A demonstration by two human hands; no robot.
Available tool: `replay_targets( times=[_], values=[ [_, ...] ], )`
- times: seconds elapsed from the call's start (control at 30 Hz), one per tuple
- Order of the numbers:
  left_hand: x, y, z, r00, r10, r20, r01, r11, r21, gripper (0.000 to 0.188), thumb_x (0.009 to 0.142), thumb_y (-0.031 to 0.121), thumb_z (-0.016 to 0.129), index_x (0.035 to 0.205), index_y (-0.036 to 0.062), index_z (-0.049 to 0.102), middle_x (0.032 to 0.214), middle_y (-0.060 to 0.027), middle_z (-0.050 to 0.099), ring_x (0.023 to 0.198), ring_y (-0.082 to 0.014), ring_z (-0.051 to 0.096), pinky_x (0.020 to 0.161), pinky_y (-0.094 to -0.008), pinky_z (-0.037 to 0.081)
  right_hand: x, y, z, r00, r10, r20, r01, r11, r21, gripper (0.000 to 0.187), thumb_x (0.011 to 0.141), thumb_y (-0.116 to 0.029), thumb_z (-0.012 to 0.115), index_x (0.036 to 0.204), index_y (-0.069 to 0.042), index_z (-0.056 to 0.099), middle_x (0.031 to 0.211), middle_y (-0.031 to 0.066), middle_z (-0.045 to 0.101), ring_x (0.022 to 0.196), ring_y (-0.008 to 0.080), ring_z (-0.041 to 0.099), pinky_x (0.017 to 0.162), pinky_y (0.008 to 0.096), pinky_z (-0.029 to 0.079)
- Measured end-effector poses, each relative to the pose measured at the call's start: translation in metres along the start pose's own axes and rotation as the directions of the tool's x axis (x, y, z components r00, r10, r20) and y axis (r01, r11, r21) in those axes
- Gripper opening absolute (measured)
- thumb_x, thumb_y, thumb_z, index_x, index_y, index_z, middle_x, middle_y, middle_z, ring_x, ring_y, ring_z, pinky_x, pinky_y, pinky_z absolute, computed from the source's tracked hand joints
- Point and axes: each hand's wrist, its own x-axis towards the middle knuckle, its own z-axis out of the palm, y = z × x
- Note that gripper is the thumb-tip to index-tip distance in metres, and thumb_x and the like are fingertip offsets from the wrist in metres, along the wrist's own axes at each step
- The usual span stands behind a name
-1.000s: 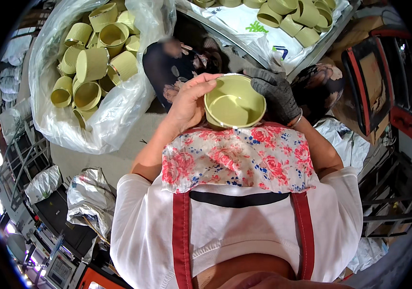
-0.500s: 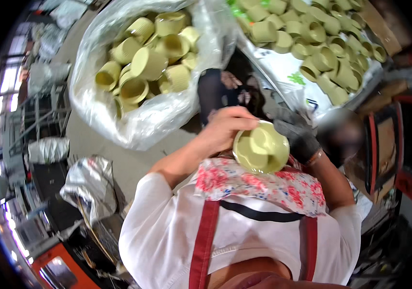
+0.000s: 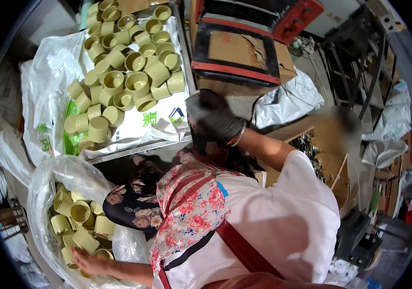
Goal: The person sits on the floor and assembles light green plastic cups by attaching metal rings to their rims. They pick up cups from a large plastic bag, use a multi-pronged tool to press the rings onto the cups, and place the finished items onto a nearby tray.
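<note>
At the lower left, my bare left hand [image 3: 92, 263] reaches over a clear plastic bag [image 3: 47, 180] full of pale yellow-green ribbed cups [image 3: 84, 241]. Its fingers are apart, close against the cups at the near side of the bag; I cannot tell whether they touch one. My right hand [image 3: 210, 113], in a dark grey glove, is raised beside the right edge of a tray-like surface [image 3: 185, 113]. Motion smears the glove, so its fingers do not show clearly. More cups of the same kind [image 3: 137, 84] lie heaped on white printed sacking there.
Right of the cups stands a red and black oven-like machine [image 3: 237, 45] with cardboard in its door. A white sack [image 3: 290, 98] lies below it. A wooden box of metal parts [image 3: 307, 149] is at my right elbow. Black metal racks [image 3: 360, 67] stand farther right.
My view has swung to the right. Half a second ago both hands were at a cup before my chest; now they are apart, the left down at the bag, the right by the tray.
</note>
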Motion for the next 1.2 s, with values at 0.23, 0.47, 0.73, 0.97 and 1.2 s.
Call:
replay_targets(
  times=[0.23,0.47,0.73,0.97,1.2],
  values=[
    [-0.052,-0.003,0.136,0.800,-0.188,0.569,0.267,0.962,-0.057,0.026,0.087,0.014,0.053,0.104,-0.0055,0.055,0.104,-0.0148,0.058,0.099,-0.0214,0.055,0.086,-0.0309,0.042,-0.085,-0.011,-0.219,0.767,0.191,-0.613,-0.374,0.909,-0.185,0.025,0.083,-0.023,0.058,0.091,0.001,0.062,0.070,0.0031,0.060,0.059,0.0100,0.056,0.057,0.0237,0.045],
    [-0.056,-0.048,0.174,0.600,-0.288,0.747,0.315,0.943,0.110,0.025,0.085,0.018,0.057,0.099,-0.0029,0.057,0.098,-0.0126,0.060,0.093,-0.0207,0.057,0.085,-0.0324,0.042,-0.263,0.037,-0.330,0.562,0.368,-0.741,-0.826,0.205,-0.525,0.032,0.079,-0.035,0.059,0.093,-0.007,0.063,0.083,0.0140,0.063,0.072,0.0299,0.060,0.069,0.0354,0.048],
    [-0.058,-0.044,0.189,0.531,-0.245,0.811,0.171,0.968,0.181,0.026,0.085,0.021,0.058,0.097,-0.0013,0.057,0.095,-0.0110,0.061,0.090,-0.0196,0.058,0.083,-0.0313,0.043,-0.352,0.166,-0.314,0.300,0.630,-0.716,-0.903,-0.055,-0.426,0.030,0.074,-0.028,0.055,0.097,-0.010,0.064,0.103,0.0164,0.059,0.097,0.0336,0.056,0.087,0.0397,0.043],
    [-0.044,-0.064,0.167,0.549,-0.333,0.767,0.160,0.942,0.294,0.025,0.085,0.020,0.057,0.097,-0.0019,0.056,0.097,-0.0122,0.060,0.091,-0.0203,0.058,0.082,-0.0299,0.045,-0.339,0.256,-0.329,0.179,0.573,-0.800,-0.951,-0.108,-0.290,0.034,0.078,-0.022,0.049,0.104,-0.003,0.058,0.106,0.0233,0.056,0.102,0.0369,0.053,0.087,0.0429,0.042],
    [-0.050,-0.042,0.167,0.556,-0.347,0.756,0.205,0.938,0.280,0.022,0.085,0.017,0.056,0.097,-0.0022,0.056,0.096,-0.0105,0.059,0.089,-0.0188,0.058,0.079,-0.0273,0.047,-0.327,0.295,-0.325,0.026,0.616,-0.787,-0.981,-0.136,-0.139,0.051,0.081,-0.034,0.048,0.121,-0.003,0.044,0.112,0.0217,0.055,0.105,0.0344,0.053,0.088,0.0402,0.042]
  ],
)
